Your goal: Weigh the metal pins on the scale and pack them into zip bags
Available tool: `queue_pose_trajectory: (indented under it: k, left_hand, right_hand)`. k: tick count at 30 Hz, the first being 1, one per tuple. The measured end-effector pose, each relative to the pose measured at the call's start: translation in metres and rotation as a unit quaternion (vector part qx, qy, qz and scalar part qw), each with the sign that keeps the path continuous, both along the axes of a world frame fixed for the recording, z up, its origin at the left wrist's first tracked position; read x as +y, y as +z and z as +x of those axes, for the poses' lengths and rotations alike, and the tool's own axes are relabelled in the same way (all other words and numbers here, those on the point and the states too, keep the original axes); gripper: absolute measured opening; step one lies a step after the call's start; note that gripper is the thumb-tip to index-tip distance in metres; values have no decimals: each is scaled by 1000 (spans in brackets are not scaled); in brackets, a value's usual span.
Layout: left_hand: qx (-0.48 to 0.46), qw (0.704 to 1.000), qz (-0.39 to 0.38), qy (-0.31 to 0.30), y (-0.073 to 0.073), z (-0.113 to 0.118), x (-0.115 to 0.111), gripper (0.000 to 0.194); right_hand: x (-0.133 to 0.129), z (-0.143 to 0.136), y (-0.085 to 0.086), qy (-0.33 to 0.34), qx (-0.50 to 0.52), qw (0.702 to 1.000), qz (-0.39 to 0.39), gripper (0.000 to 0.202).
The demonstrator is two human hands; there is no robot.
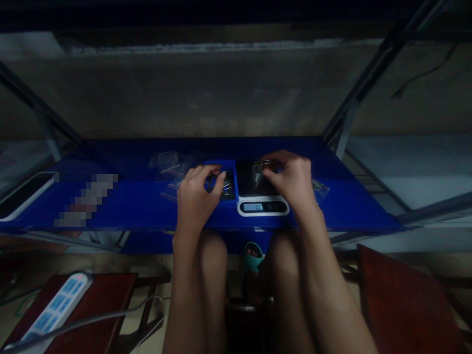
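Observation:
My left hand [195, 194] curls over a blue tray [236, 182] full of small dark and shiny screws [227, 184]. Its thumb and forefinger almost meet; anything between them is too small to make out. My right hand [291, 177] pinches a few thin metal screws [262, 162] above a small silvery cup [257, 173]. That cup seems to be on the black platform of a white digital scale [241, 207], whose lit display appears to read 0.0. Tray and scale are side by side. The right fingertips are partly hidden.
Clear plastic bags [167, 164] lie left of the tray, another bag [320, 187] right of the scale. A phone [27, 194] rests on the blue tabletop [136, 206] at far left. A power strip [55, 309] lies on a brown stool [106, 300]; a brown seat [405, 300] is at right.

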State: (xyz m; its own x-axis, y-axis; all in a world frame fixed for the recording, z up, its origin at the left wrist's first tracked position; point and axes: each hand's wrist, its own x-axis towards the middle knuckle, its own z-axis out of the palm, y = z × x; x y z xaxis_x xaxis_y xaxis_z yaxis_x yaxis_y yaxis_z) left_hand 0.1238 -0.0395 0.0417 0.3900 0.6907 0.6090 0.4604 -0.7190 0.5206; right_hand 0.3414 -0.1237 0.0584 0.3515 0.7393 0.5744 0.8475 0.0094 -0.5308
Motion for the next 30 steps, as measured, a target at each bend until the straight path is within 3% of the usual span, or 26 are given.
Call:
queue_pose_trajectory:
  k: [10,20,30]
  left_hand:
    - [-5,1000,16,-3,-3,0,1,14]
    - [-14,1000,14,-9,-1,0,0,12]
    - [-15,1000,0,-10,-2,0,1,12]
  right_hand:
    - [4,6,-6,-27,-6,999,23,26]
    - [1,10,-6,-13,45,999,8,27]
    - [3,8,-8,-19,-29,999,-11,25]
